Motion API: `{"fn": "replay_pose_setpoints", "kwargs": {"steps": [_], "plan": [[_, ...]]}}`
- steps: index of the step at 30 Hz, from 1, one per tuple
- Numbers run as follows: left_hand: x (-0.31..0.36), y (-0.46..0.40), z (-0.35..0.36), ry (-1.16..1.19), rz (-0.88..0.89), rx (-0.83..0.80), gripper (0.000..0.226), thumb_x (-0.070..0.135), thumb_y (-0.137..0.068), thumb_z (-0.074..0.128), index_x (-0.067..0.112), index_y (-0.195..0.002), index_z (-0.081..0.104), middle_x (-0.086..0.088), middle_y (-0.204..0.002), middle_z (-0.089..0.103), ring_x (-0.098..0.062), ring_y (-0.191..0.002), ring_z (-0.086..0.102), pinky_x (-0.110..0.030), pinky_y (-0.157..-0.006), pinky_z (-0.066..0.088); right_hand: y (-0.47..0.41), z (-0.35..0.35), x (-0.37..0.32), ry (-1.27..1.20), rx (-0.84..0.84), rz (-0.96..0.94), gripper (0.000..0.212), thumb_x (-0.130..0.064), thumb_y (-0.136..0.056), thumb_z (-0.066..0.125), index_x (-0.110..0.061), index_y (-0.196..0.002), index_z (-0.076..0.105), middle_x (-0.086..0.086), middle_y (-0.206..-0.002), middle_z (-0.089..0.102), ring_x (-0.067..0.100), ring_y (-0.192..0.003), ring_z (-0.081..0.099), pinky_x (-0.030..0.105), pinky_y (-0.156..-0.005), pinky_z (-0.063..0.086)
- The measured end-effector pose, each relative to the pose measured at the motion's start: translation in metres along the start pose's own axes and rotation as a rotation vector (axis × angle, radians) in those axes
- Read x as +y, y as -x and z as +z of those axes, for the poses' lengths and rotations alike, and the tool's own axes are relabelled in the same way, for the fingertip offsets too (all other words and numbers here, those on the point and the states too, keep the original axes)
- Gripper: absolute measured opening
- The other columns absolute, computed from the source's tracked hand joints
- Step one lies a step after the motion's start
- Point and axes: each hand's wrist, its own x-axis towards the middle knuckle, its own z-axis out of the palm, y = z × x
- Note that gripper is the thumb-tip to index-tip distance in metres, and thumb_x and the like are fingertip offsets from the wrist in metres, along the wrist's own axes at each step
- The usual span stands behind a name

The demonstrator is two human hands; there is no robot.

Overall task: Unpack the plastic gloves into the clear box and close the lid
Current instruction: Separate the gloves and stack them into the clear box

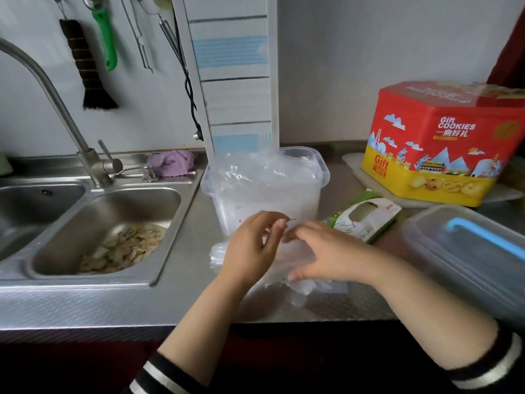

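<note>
Steel counter (pixel 181 294) carries the open clear box (pixel 267 191), already stuffed with crumpled plastic, its lid (pixel 466 251) well apart at right. Gloves (pixel 287 265) lie just before the box. Right hand (pixel 326 251) presses them flat, fingers spread; left hand (pixel 252 245) seems to pinch a layer. Slippery film could slide off the edge.

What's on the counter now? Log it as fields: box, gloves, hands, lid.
box: clear box behind the hands, open, plastic inside
gloves: clear pile on the counter, in front of the box
left hand: over the pile, fingers curled, grip unclear
right hand: resting on the pile
lid: far right, off the box
</note>
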Motion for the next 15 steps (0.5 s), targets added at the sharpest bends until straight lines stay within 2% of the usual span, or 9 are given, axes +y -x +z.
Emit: {"fn": "replay_pose_setpoints", "kwargs": {"steps": [1,3,6,8,10,13,15], "plan": [[-0.006,0.008,0.006,0.018,-0.022,-0.048,0.035,0.051,-0.093,0.041,0.027,-0.100,0.066,0.016,-0.094,0.066,-0.004,-0.087,0.060,-0.027,-0.077,0.048,0.001,0.010,0.006,0.046,0.039,0.000,0.047,-0.041,-0.077,0.074,-0.029,-0.118,0.054,-0.018,-0.113,0.048,0.007,-0.112,0.048,0.022,-0.087,0.038],[-0.013,0.020,0.012,-0.008,-0.026,-0.125,0.038,0.055,-0.089,0.043,0.027,-0.104,0.065,0.014,-0.098,0.067,-0.004,-0.091,0.058,-0.028,-0.081,0.047,0.002,0.022,0.013,0.008,0.166,0.062,0.034,-0.026,-0.082,0.068,-0.025,-0.113,0.054,-0.006,-0.111,0.058,0.019,-0.106,0.056,0.030,-0.084,0.042],[-0.013,0.024,0.015,-0.107,0.012,-0.190,0.052,0.064,-0.081,0.050,0.022,-0.110,0.064,0.007,-0.101,0.067,-0.007,-0.094,0.053,-0.024,-0.080,0.042,0.002,0.033,0.017,-0.078,0.385,0.113,0.019,-0.030,-0.084,0.068,-0.024,-0.099,0.057,-0.002,-0.094,0.067,0.026,-0.086,0.062,0.036,-0.070,0.046],[-0.011,0.023,0.016,-0.144,0.041,-0.193,0.057,0.062,-0.076,0.057,0.019,-0.112,0.063,0.003,-0.101,0.067,-0.010,-0.095,0.052,-0.024,-0.079,0.040,0.002,0.040,0.019,-0.055,0.571,0.033,0.017,-0.036,-0.084,0.070,-0.025,-0.090,0.058,-0.004,-0.080,0.068,0.024,-0.071,0.062,0.033,-0.059,0.042],[-0.010,0.022,0.018,-0.162,0.018,-0.168,0.050,0.054,-0.076,0.065,0.019,-0.112,0.062,0.003,-0.101,0.067,-0.012,-0.094,0.053,-0.024,-0.076,0.039,0.000,0.047,0.021,-0.080,0.703,-0.043,0.017,-0.040,-0.082,0.068,-0.026,-0.085,0.059,-0.007,-0.071,0.066,0.018,-0.062,0.061,0.029,-0.054,0.039],[-0.009,0.024,0.019,-0.164,-0.086,-0.136,0.033,0.038,-0.083,0.070,0.022,-0.111,0.060,0.008,-0.102,0.067,-0.012,-0.095,0.056,-0.026,-0.074,0.041,-0.004,0.051,0.028,-0.163,0.782,-0.098,0.024,-0.042,-0.084,0.061,-0.019,-0.080,0.066,-0.006,-0.075,0.067,0.017,-0.067,0.062,0.033,-0.062,0.046],[-0.008,0.025,0.019,-0.144,-0.124,-0.121,0.025,0.037,-0.088,0.065,0.024,-0.108,0.059,0.012,-0.100,0.067,-0.012,-0.092,0.059,-0.030,-0.076,0.045,-0.004,0.051,0.033,-0.140,0.814,-0.165,0.024,-0.034,-0.087,0.059,-0.013,-0.079,0.069,-0.004,-0.081,0.068,0.020,-0.077,0.063,0.034,-0.071,0.048]]}}
